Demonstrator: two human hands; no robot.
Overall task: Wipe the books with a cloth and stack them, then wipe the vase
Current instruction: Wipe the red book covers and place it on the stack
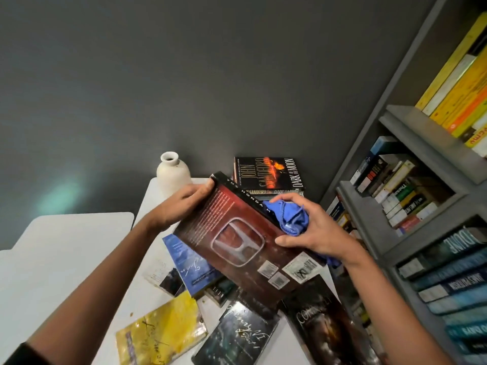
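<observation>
My left hand [184,204] grips the far left corner of a dark red book [237,233] with a silver emblem, held tilted above the table. My right hand [313,227] holds a bunched blue cloth [290,217] against the book's right edge near its spine. A cream vase [172,171] stands upright at the table's far end, just beyond my left hand. Behind the held book sits a small stack topped by a black book [268,172] with orange lettering. Several loose books lie below: a blue one [189,262], a yellow one [160,330], dark ones [242,335].
The white table [123,293] runs toward a dark grey wall. A second white surface [66,246] sits to the left. A grey bookshelf [411,185] full of books stands close on the right.
</observation>
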